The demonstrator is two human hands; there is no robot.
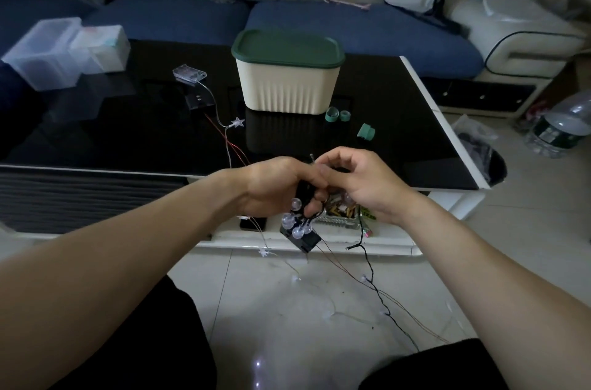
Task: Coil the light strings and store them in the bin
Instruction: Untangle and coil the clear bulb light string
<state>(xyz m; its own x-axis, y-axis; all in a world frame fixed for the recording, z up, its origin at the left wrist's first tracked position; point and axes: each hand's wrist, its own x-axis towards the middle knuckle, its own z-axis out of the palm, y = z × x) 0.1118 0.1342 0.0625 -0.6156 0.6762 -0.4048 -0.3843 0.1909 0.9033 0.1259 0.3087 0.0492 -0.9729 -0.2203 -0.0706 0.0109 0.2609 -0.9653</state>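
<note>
My left hand (pixel 275 185) grips a coiled bundle of a black-wired light string (pixel 297 220) with round clear bulbs; its black battery box (pixel 302 238) hangs below. My right hand (pixel 358 180) pinches the black wire just beside the left hand's fingers. The loose end of that wire (pixel 379 293) trails down to the floor. A second string with star lights (pixel 237 122) and a clear battery box (pixel 189 73) lies on the black table and falls over its front edge. The cream bin (pixel 286 86) with a green lid (pixel 287 47) stands shut at mid-table.
Clear plastic boxes (pixel 48 54) sit at the table's far left. Green tape rolls (pixel 337 114) and a green cap (pixel 366 131) lie right of the bin. A blue sofa (pixel 351 28) runs behind. A water bottle (pixel 559 127) stands on the floor at right. My knees frame the tiled floor.
</note>
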